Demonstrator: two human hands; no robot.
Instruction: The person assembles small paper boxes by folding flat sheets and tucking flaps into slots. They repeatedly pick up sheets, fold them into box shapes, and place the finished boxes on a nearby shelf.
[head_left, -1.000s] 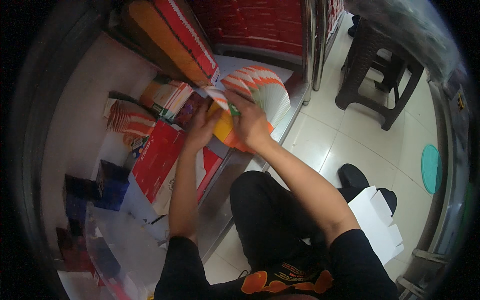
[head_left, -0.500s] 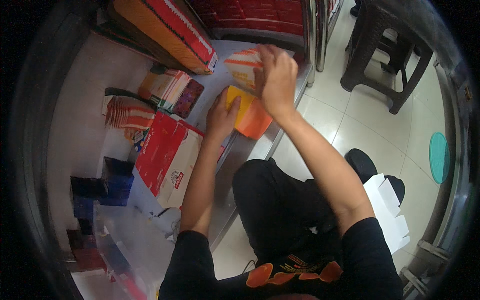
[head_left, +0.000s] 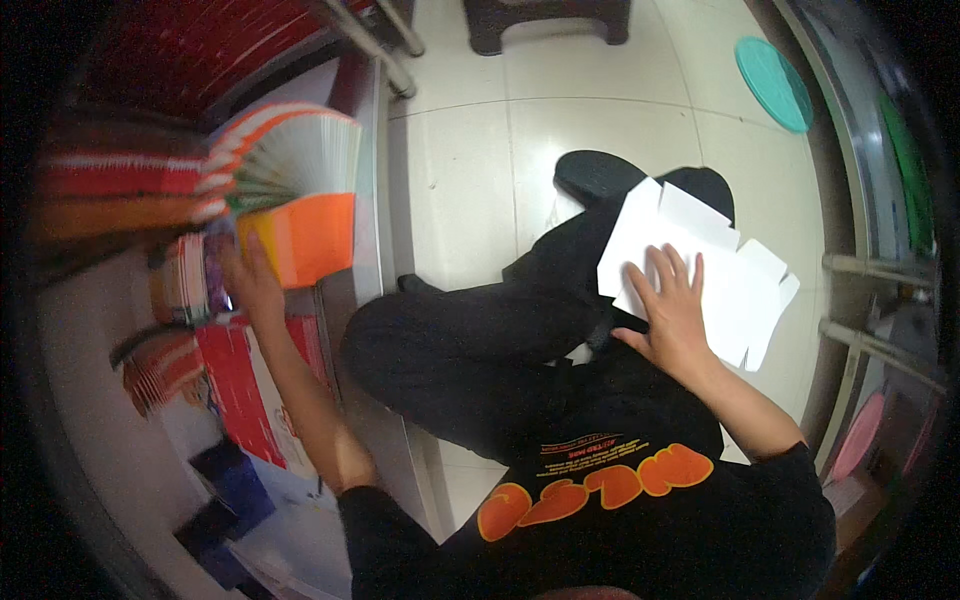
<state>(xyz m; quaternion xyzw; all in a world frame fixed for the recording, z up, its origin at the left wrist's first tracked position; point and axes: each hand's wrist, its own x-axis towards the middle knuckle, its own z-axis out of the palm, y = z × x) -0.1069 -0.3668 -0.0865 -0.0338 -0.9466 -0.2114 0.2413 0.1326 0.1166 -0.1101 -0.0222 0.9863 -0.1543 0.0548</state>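
Observation:
My left hand [head_left: 248,282] rests on the table against an orange folded box [head_left: 300,238], below a fanned stack of flat orange and white cartons [head_left: 290,150]. My right hand [head_left: 673,310] lies flat, fingers spread, on a pile of white unfolded carton blanks [head_left: 735,270] lying over my right leg. I am seated, with my black trousers [head_left: 480,340] between the two hands.
The table [head_left: 370,260] at the left holds red flat cartons [head_left: 235,385], striped card bundles [head_left: 155,365] and dark blue boxes [head_left: 225,490]. A dark stool [head_left: 545,15] stands on the white tiled floor [head_left: 480,140]. A teal disc [head_left: 772,68] lies at the top right beside a metal frame [head_left: 870,340].
My right hand has left the fanned cartons on the table and swung to the right onto the white blanks. My head has turned right. My left hand stays by the orange box.

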